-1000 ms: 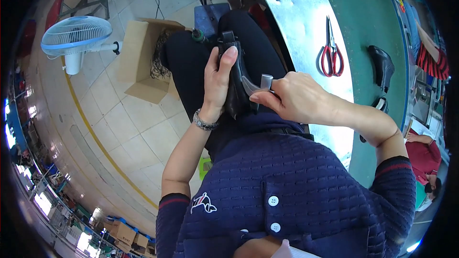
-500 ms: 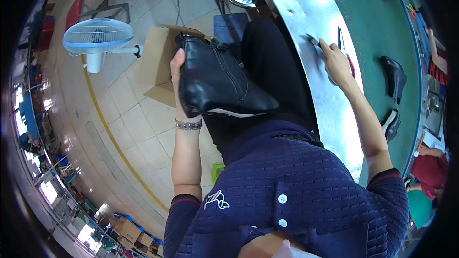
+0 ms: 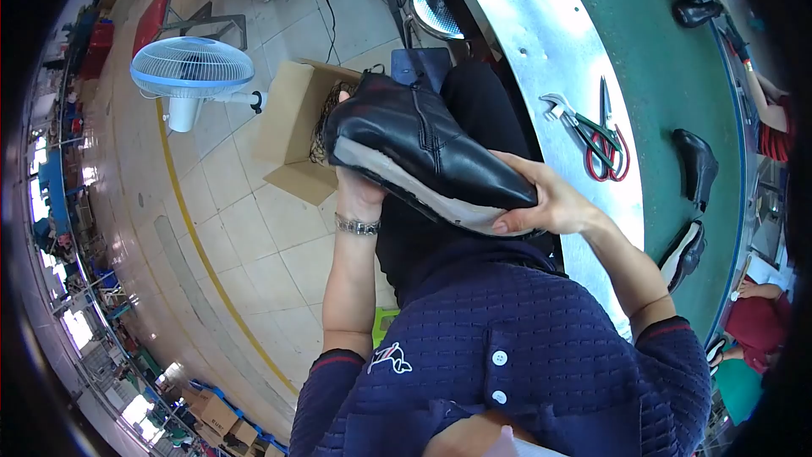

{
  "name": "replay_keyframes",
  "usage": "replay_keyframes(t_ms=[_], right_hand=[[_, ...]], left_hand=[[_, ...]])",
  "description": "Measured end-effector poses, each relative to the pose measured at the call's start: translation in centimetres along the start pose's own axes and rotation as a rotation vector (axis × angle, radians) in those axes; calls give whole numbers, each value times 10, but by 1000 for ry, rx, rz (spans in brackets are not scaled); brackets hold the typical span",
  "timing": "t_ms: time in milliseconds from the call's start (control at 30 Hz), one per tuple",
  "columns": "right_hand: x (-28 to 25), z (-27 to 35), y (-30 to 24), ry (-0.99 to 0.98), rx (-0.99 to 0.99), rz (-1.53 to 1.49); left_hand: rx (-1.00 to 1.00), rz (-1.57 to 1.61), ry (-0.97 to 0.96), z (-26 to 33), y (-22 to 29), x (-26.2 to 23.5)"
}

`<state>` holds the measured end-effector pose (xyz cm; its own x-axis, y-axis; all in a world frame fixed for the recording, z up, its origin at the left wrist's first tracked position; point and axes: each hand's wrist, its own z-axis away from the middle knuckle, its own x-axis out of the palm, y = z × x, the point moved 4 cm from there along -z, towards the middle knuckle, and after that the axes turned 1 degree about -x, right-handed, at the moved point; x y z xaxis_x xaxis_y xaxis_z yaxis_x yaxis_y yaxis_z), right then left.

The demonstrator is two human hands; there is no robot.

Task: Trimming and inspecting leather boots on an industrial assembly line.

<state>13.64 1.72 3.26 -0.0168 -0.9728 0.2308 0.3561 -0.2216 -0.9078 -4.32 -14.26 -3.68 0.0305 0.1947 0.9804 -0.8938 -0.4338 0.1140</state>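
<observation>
A black leather ankle boot (image 3: 423, 135) lies across my lap, tilted so that part of its pale underside edge shows along the near side. My left hand (image 3: 359, 187) is closed round the heel end, with most of its fingers hidden behind the boot. At the toe, my right hand (image 3: 550, 203) grips with the thumb beneath and the fingers on top. On the metal bench to the right rest a pair of pincers (image 3: 575, 123) with dark green handles and a pair of scissors (image 3: 615, 148) with red handles.
A green conveyor belt (image 3: 651, 76) beyond the metal bench (image 3: 554, 25) carries several black boots (image 3: 696, 165). An open cardboard box (image 3: 292, 131) stands on the floor by my left hand, near a white and blue fan (image 3: 191, 72). Other people (image 3: 761, 313) sit at far right.
My right hand has left the pincers on the bench and taken hold of the boot's toe. The boot has turned, bringing more of its pale underside into view.
</observation>
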Motion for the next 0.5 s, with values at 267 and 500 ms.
replay_keyframes(t_ms=[267,500], right_hand=[[17,2,4,236,-126,68],[21,4,3,298,-150,233]], left_hand=[[400,-700,326,25,-40,57],[439,-815,375,16,-43,71]])
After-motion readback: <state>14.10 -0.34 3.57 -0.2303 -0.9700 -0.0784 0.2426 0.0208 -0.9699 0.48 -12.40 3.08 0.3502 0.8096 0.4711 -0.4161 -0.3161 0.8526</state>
